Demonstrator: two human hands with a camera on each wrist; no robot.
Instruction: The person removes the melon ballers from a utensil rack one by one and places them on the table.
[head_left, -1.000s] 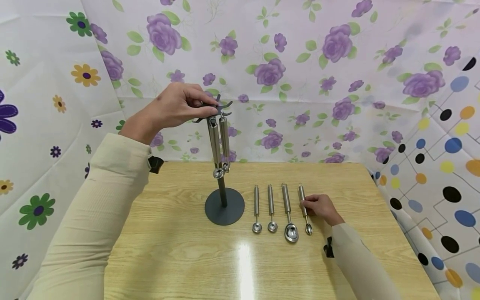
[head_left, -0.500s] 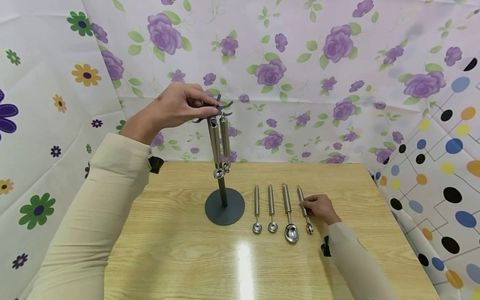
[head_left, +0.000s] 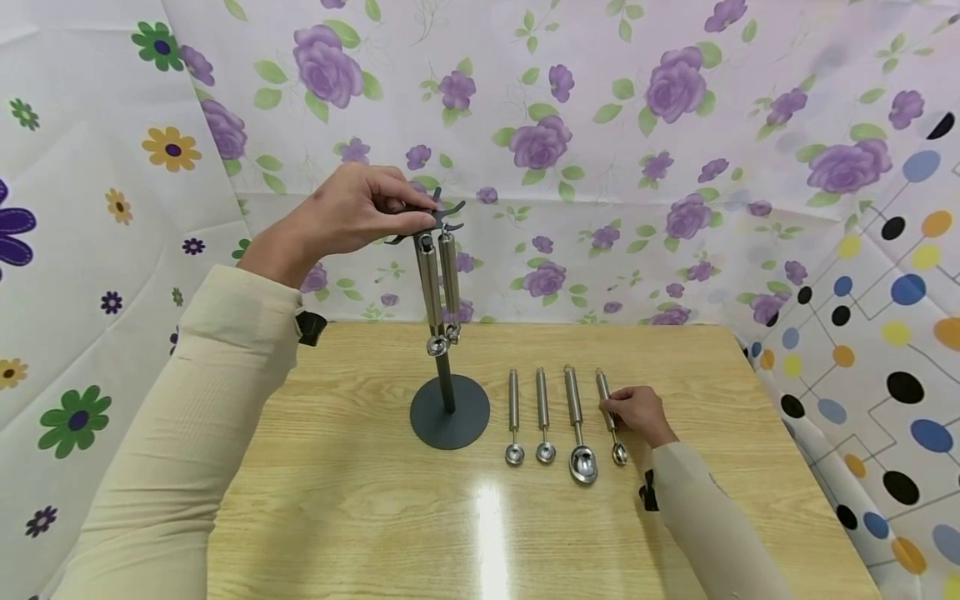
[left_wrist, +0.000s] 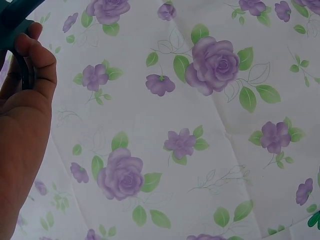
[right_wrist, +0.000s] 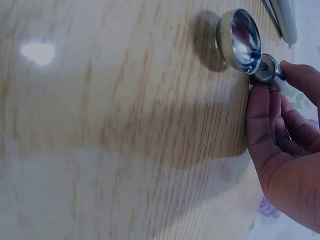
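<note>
My left hand (head_left: 360, 210) pinches the hooked top of a dark metal stand (head_left: 450, 425). Two steel scoops, a front one (head_left: 430, 287) and one behind it (head_left: 450, 275), hang from the hooks. On the table, my right hand (head_left: 636, 412) pinches the handle of the rightmost melon baller (head_left: 619, 454), between thumb and fingers. In the right wrist view, the melon baller's round bowl (right_wrist: 240, 42) shows near the table surface, its handle mostly hidden by the fingers. The left wrist view catches only part of the left hand (left_wrist: 30, 100) on a dark hook.
Left of the held melon baller, a larger oval scoop (head_left: 582, 464) and two small scoops, a middle one (head_left: 545, 450) and a left one (head_left: 513, 454), lie in a row. Beneath everything is a wooden table (head_left: 360, 517). Flowered cloth (head_left: 600, 208) hangs behind it.
The right hand and forearm have shifted slightly left, and the melon baller in its fingers has turned a little. The left hand keeps its place on the stand.
</note>
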